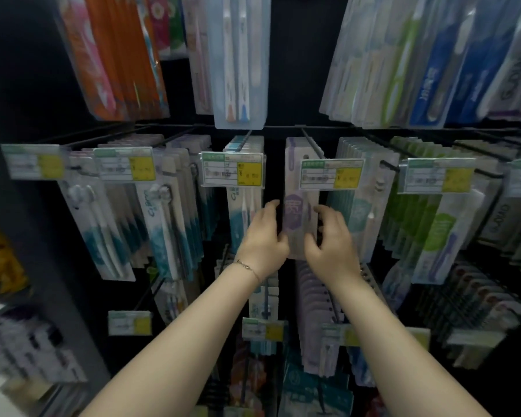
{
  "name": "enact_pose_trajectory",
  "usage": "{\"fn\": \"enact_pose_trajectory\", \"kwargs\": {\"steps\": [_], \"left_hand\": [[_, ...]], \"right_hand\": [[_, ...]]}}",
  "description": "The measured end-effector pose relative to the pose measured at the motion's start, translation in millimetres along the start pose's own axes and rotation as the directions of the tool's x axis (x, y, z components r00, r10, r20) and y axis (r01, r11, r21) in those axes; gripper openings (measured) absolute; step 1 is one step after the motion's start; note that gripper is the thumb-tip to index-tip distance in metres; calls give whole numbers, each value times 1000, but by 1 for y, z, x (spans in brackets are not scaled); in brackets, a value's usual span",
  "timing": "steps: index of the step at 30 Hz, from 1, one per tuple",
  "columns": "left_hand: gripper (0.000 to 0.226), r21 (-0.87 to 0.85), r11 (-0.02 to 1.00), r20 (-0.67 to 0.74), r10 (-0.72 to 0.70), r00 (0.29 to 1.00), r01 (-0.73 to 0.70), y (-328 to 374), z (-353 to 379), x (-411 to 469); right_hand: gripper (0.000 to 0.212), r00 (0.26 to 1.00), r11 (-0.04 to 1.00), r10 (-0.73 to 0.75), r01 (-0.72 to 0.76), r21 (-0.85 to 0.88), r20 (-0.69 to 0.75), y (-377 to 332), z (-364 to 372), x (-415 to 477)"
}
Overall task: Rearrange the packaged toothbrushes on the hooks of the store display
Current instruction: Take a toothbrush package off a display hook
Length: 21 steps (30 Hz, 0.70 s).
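A purple-and-white toothbrush pack (pixel 300 206) hangs on a black hook (pixel 312 145) in the middle row of the display. My left hand (pixel 263 239) grips its left edge, fingers curled round the pack's lower part. My right hand (pixel 331 239) holds its right edge, thumb in front and fingers behind. A yellow-and-green price tag (pixel 331 173) at the hook's tip covers the pack's upper part. More packs of the same kind hang behind it.
Teal packs (pixel 244 206) hang on the hook to the left, pale green ones (pixel 358 206) to the right. An upper row of packs (pixel 239 61) overhangs the hooks. Lower rows with purple packs (pixel 316 320) and tags sit under my forearms. A dark shelf post (pixel 42 266) stands left.
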<state>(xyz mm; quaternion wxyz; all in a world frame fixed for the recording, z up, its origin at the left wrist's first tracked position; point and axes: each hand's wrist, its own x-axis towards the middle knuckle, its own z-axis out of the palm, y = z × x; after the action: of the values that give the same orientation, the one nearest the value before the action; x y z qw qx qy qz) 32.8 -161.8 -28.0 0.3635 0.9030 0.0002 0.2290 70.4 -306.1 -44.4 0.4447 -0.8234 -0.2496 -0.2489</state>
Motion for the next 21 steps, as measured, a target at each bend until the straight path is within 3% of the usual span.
{"fn": "enact_pose_trajectory", "kwargs": {"steps": [4,11,15,21], "left_hand": [[25,251,968,-39,8,999,2,-1,-28,-28],[20,459,887,-48,-26,999,45,-26,-81,-62],[16,462,882,-134,-29,991,88,-50,-110,-72],[17,373,925,-208,5,978,75,-82,-146,-74]], "right_hand": [[43,994,990,-102,105,-90,42,-19,5,-7],[32,965,964,-165,201,-172,202,-53,35,-18],[31,953,961,-175,221,-169,249,-74,59,-23],[45,973,985,-131,150,-86,187,-111,101,-28]]}}
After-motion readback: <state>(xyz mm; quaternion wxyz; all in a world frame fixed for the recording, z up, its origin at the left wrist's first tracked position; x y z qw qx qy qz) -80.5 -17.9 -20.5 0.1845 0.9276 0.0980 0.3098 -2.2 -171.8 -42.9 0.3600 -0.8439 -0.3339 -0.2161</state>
